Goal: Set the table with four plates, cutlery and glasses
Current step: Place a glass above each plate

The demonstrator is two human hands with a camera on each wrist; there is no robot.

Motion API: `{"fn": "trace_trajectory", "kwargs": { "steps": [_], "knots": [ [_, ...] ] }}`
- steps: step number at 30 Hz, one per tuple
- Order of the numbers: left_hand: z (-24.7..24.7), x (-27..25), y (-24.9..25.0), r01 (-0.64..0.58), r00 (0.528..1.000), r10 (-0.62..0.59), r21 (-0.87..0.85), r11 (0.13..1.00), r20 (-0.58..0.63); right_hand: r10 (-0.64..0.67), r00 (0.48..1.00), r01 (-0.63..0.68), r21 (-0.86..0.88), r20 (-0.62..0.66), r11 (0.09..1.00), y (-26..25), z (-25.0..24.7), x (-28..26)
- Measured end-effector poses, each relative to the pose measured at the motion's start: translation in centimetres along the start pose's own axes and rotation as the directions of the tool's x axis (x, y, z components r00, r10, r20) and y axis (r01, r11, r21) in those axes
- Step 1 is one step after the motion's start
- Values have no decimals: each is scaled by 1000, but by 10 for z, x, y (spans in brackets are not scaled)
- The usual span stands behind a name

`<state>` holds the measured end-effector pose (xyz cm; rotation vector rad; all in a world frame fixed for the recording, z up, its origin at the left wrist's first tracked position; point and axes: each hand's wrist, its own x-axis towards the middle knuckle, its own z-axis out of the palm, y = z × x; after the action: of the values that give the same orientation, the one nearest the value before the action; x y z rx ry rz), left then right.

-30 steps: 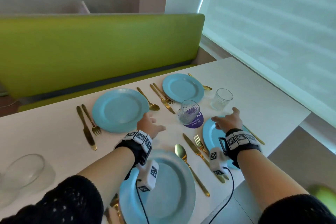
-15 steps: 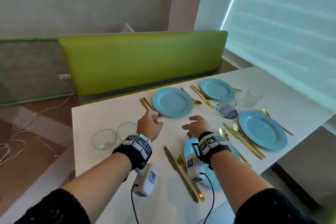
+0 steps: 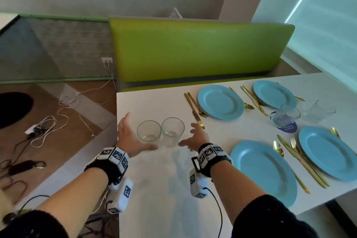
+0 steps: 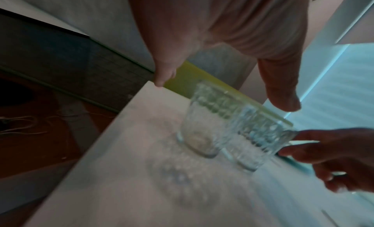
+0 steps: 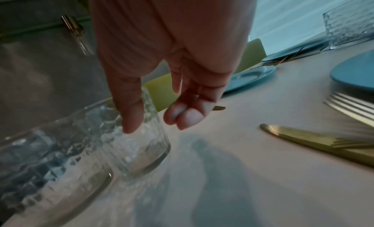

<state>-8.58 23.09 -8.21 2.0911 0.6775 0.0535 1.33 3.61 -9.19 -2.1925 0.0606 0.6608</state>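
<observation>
At table's bare left end: two empty glasses upright, touching, no plate beside them. Left hand and right hand flank pair, fingers spread, gripping nothing yet. Step, by my reading: fetching last glasses. Next: close one hand round each, carry to blue plates lacking glass. Other two glasses already placed, seemingly empty.

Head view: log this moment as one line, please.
phase: reaching for glasses | left hand: open, beside left glass | right hand: open, beside right glass | grip: none yet | plates laid: four
</observation>
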Motion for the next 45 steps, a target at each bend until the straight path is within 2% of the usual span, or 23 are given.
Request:
{"fn": "trace_trajectory", "kwargs": {
  "steps": [3,6,12,19,23,27,31,37,42,45],
  "knots": [
    [8,7,-25,103,991,-99,-38,994,88,-22,1000,22,-35,21,999,4,11,7],
    [19,11,-33,150,979,-128,-132,980,158,-45,998,47,-73,38,996,5,20,11],
    [38,21,-39,146,987,-130,-203,968,90,-75,997,76,-54,15,996,7,33,15],
    [40,21,-35,117,993,-112,-154,981,43,-95,992,90,-60,-88,994,4,45,13],
    [38,18,-37,122,992,-119,-150,981,31,-118,988,99,-175,-98,980,1,50,11],
    [35,13,-33,129,991,-127,-110,985,33,-114,987,95,-160,-110,982,3,47,5],
    [37,14,-17,110,994,-108,-95,989,31,-108,987,91,-138,-118,986,6,17,2],
    [67,18,39,38,996,-31,-89,995,79,-80,966,56,-102,-247,993,17,-71,8],
    [113,14,91,-39,988,52,-92,995,147,-12,939,-24,-99,-345,995,49,-143,19],
    [141,10,115,-70,977,87,-90,993,197,67,906,-126,-117,-417,985,69,-176,30]
  ]
}}
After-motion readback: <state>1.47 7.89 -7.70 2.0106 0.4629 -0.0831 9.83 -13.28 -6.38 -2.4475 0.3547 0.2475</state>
